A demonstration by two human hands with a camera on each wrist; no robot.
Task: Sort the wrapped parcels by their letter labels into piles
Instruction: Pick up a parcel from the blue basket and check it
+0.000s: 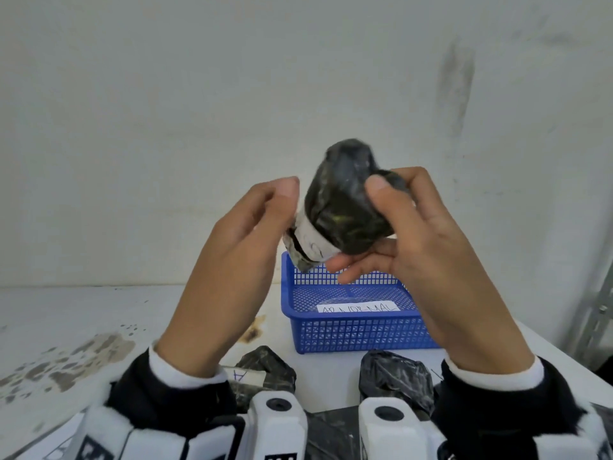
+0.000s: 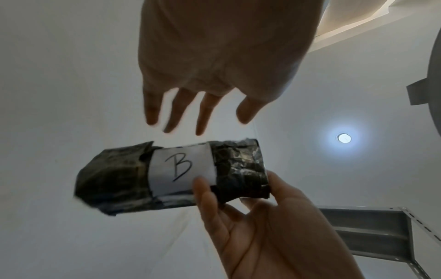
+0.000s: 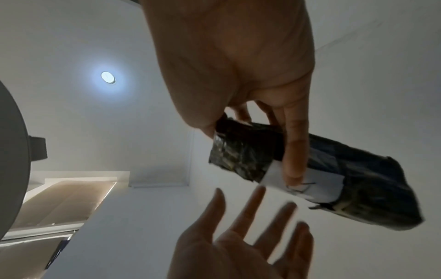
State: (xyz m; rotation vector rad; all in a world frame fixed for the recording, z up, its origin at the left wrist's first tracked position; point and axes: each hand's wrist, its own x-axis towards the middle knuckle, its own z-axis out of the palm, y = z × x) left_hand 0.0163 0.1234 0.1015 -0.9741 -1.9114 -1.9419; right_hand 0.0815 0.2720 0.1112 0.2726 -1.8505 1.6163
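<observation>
- Leftmost, the left hand is raised with its fingers straight and spread, holding nothing; it is just beside the lifted parcel, and the wrist views show a gap between its fingertips and the wrapping
- Low on the bench, a dark parcel with an A label lies near the left wrist; another dark parcel lies to its right, its label not readable
- In the middle, the held parcel is up in the air above the blue basket; its white label reads B in the left wrist view
- The basket carries a slip marked ABNORMAL and looks to hold no parcels
- On the right, the right hand grips the parcel, thumb on the near side and fingers curled underneath
- The step in hand seems to be reading the label; the next move calls for carrying this parcel to a B pile, apart from the A parcel; where that pile is cannot be told from these views
</observation>
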